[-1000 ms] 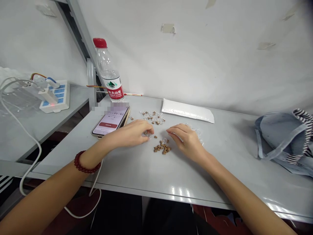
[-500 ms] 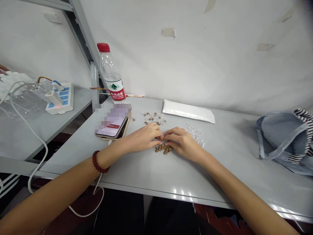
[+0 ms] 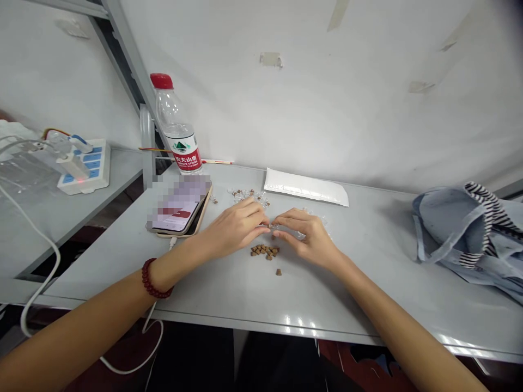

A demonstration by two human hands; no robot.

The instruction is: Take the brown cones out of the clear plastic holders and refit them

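Observation:
My left hand [image 3: 237,230] and my right hand [image 3: 305,234] meet above the grey table, with their fingertips pinching a small clear wrapper [image 3: 272,227]. Whether anything sits inside it is too small to tell. Just below my fingers lies a small heap of brown pellets [image 3: 265,251], and one loose pellet [image 3: 278,271] sits nearer me. Behind my left hand is a scatter of clear wrappers with pellets [image 3: 245,195]. More clear wrappers [image 3: 321,219] show behind my right hand, partly hidden by it. A red bead bracelet [image 3: 152,279] circles my left wrist.
A phone [image 3: 177,207] with a blurred screen lies left of my hands, behind it a red-capped water bottle [image 3: 175,128]. A white padded envelope [image 3: 305,187] lies along the wall, and a denim bag [image 3: 461,234] sits right. A power strip [image 3: 84,166] stands on a side table.
My hands have lifted slightly off the pellet heap, still pinching together. The heap looks lower and more spread, and one pellet now lies apart. The whole view has shifted slightly.

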